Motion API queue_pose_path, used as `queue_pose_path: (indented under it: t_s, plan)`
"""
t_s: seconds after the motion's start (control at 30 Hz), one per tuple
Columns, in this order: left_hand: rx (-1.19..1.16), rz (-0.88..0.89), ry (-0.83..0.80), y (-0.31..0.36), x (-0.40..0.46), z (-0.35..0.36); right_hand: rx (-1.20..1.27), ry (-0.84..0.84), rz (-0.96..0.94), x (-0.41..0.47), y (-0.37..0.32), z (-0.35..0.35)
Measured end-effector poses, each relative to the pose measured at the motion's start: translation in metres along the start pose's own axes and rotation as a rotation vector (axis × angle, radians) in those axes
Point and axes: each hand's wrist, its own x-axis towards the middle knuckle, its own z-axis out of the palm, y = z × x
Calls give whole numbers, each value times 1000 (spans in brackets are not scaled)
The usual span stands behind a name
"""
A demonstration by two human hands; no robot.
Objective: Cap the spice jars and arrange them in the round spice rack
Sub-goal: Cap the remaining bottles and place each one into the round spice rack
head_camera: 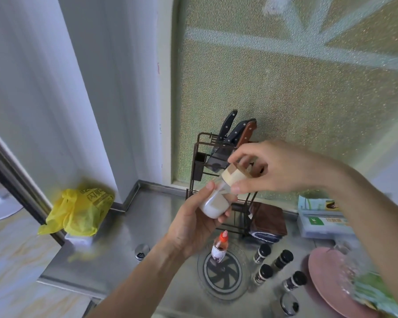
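Gripping one white jar (214, 203) in left fingers (209, 186), right fingers (236, 187) pinching its wooden cap (236, 174), four black-capped jars (262, 253) below

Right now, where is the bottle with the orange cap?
In the head view, the orange-capped bottle stands low at centre on the round spice rack, just below the left hand, left of four black-capped jars.

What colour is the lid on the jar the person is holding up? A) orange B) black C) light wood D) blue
C: the lid on the jar is light wood; the right hand pinches it while the left hand holds the jar.
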Motion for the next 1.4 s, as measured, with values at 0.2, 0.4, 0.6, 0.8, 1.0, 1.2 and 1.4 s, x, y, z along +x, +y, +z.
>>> queue_pose_path:
  t_s: [0.2,0.4,0.6,0.8,1.0,1.2,1.4]
  plan:
    - [24,49,-2,1,1,-13,163,113,16,13,2,26]
    - [55,55,15,-1,3,-32,104,82,-1,21,8,43]
    - [199,103,99,-6,6,-51,137,150,25,26,19,60]
    - [186,122,62,-13,15,-60,443,226,113,35,36,93]
    - [318,-24,218,-65,17,-99,589,273,338,33,69,190]
    - [717,-351,487,-138,19,-155,518,345,672,37,95,311]
    - [1002,-549,584,-183,34,-197,570,443,887,62,107,399]
